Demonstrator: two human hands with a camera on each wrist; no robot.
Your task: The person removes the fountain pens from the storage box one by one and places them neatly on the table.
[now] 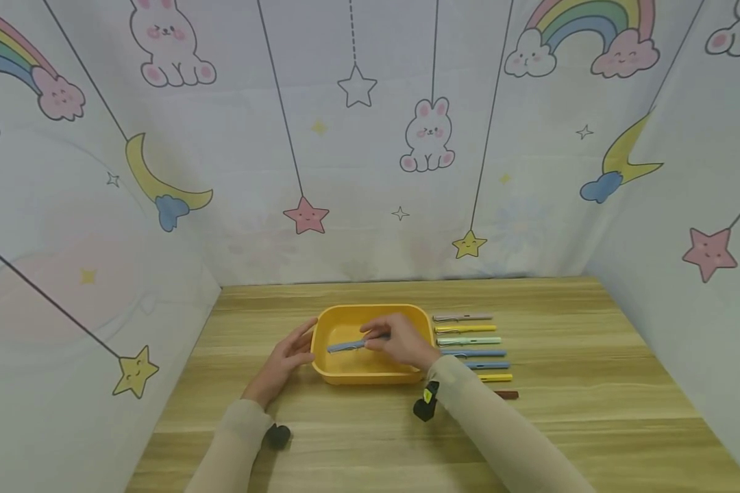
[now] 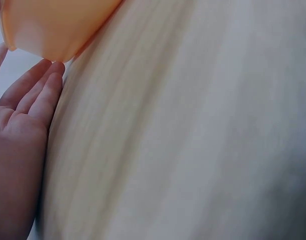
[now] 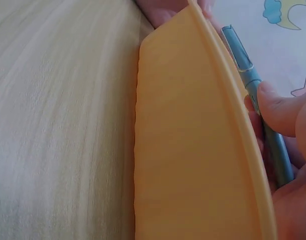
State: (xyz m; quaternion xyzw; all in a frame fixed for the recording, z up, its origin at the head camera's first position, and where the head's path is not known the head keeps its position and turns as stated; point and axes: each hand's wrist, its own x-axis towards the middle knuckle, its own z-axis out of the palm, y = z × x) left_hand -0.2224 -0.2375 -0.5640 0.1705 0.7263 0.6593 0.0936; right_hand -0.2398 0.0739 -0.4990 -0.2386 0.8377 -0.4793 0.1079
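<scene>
A yellow plastic box (image 1: 370, 378) sits on the wooden table in the head view. My right hand (image 1: 401, 339) pinches a blue pen (image 1: 347, 346) between thumb and fingers, over the inside of the box. The right wrist view shows the capped pen (image 3: 278, 150) with its clip end pointing away, just past the box rim (image 3: 228, 75). At the box's left side is my left hand (image 1: 288, 356), its fairly straight fingers resting against the wall. In the left wrist view, those fingertips (image 2: 56, 70) meet the box's outer side.
To the right of the box lies a column of several pens: a greyish one (image 1: 469, 317), a yellow one (image 1: 471, 329), a mint one (image 1: 477, 340), blue ones (image 1: 490, 353), another yellow one (image 1: 499, 378) and a dark red one (image 1: 509, 395). A printed curtain (image 1: 370, 253) rises behind the table.
</scene>
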